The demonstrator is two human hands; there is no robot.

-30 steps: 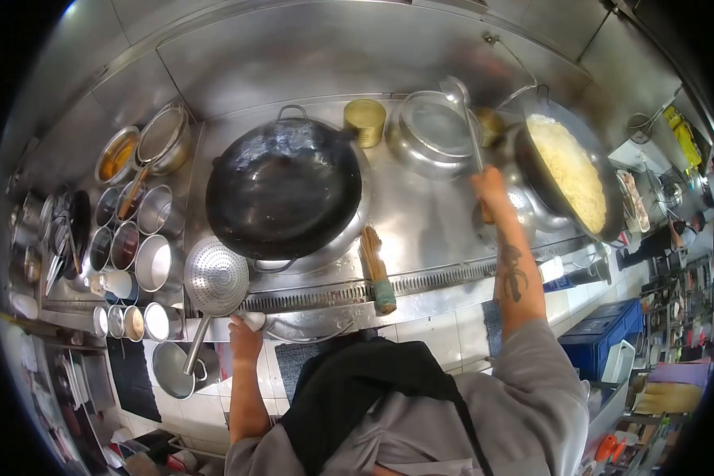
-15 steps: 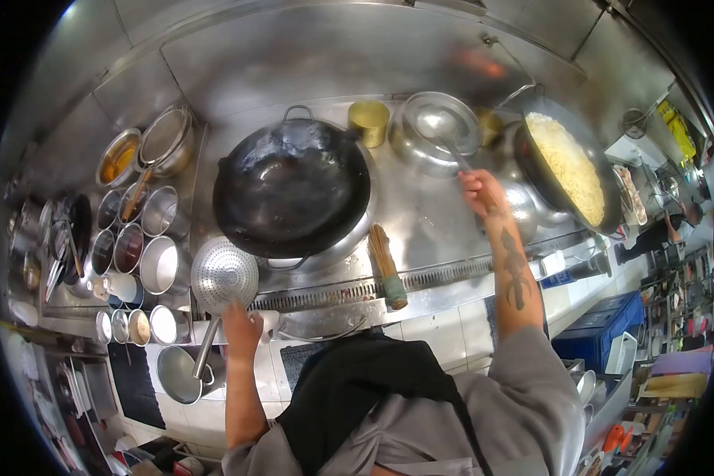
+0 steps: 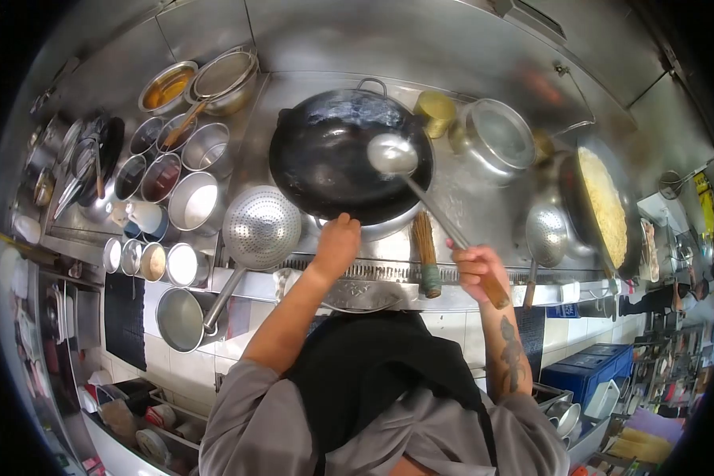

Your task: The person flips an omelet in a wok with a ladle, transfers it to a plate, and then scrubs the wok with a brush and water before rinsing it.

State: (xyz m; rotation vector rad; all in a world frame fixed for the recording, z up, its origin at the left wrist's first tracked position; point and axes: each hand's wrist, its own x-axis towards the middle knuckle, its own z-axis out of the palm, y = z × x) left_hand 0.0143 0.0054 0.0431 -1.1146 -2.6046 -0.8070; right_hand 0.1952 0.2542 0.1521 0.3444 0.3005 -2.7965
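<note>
A large black wok (image 3: 337, 170) sits on the steel range, its inside dark and shiny. My left hand (image 3: 339, 244) is closed at its near rim, where the loop handle is, the handle mostly covered by my fingers. With my right hand (image 3: 476, 272) I grip a long steel ladle (image 3: 436, 210) near its wooden end. The ladle's round bowl hangs over the wok's right half. Between my hands lies a bamboo wok brush (image 3: 426, 254). A perforated strainer (image 3: 262, 228) rests left of my left hand, its handle pointing toward me.
Several steel seasoning pots (image 3: 194, 201) crowd the left side. Behind the range's right part stand a brass-coloured tin (image 3: 435, 113) and a lidded steel pot (image 3: 498, 139). Farther right are a second strainer (image 3: 547, 234) and a wok of pale yellow noodle-like food (image 3: 601, 202).
My right hand has brought the ladle from above the steel pot leftward over the wok. My left hand has moved from beside the strainer's handle to the wok's near handle. The view has shifted.
</note>
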